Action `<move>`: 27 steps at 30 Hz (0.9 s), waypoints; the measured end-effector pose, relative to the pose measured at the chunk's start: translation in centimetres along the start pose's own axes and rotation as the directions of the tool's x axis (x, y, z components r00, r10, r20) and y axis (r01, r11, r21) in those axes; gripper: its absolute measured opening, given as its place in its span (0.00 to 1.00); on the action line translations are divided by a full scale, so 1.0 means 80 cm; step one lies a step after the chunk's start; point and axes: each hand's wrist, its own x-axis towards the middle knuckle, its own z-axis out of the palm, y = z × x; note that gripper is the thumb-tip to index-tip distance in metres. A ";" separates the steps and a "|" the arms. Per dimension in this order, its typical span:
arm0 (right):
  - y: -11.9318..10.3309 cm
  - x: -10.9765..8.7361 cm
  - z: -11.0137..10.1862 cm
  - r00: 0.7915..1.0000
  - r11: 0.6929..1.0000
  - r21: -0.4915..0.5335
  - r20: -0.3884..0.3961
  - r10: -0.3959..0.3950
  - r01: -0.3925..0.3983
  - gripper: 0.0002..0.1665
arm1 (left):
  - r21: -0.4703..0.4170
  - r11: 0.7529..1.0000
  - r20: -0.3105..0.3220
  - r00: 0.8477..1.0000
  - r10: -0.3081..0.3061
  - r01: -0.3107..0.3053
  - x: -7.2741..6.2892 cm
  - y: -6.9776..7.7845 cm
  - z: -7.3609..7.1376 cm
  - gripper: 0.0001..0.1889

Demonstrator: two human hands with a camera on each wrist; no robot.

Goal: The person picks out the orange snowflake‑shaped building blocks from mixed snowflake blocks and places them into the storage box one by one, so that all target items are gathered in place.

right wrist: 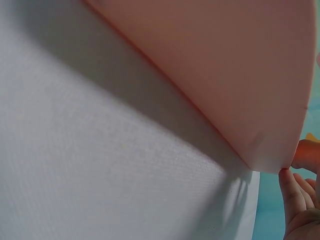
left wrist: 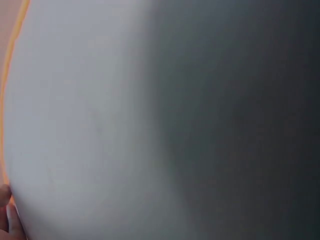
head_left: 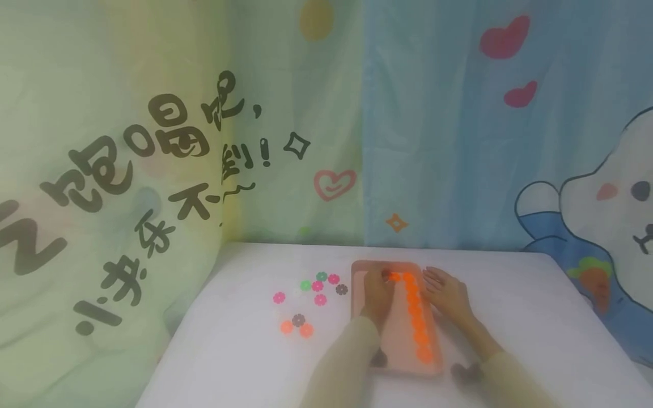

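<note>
A shallow pink tray (head_left: pixel 398 345) lies on the white table, with a column of orange flower-shaped pieces (head_left: pixel 415 311) along its right side. My left hand (head_left: pixel 378 292) reaches over the tray's far end, fingertips pinching an orange flower-shaped piece (head_left: pixel 394 276) left of the column's top. Much of that piece is covered by the fingers. At the tray's far right corner my right hand (head_left: pixel 449 292) holds the rim; the right wrist view shows its fingers (right wrist: pixel 292 190) at the edge of the pink wall (right wrist: pixel 240 90). Only fingertips show in the left wrist view.
Left of the tray, loose flower-shaped pieces lie scattered: pink (head_left: pixel 319 300), green (head_left: pixel 305 285), dark (head_left: pixel 298 320) and orange (head_left: pixel 287 327). The white table (head_left: pixel 229 351) meets printed curtains (head_left: pixel 433 141) at its back and left.
</note>
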 end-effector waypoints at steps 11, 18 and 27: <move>0.013 0.002 0.004 1.000 0.999 0.052 0.003 -0.015 0.015 0.32 | 0.082 0.996 0.026 0.999 -0.019 0.017 0.008 -0.017 0.004 0.16; 0.005 0.001 0.004 1.000 0.999 0.051 0.016 -0.008 0.008 0.32 | 0.083 0.994 -0.002 0.997 0.071 -0.071 -0.016 0.021 -0.014 0.17; 0.005 0.002 0.002 1.000 0.999 0.038 0.007 -0.004 0.004 0.33 | 0.069 0.992 0.026 0.994 0.108 -0.109 0.016 -0.001 -0.002 0.16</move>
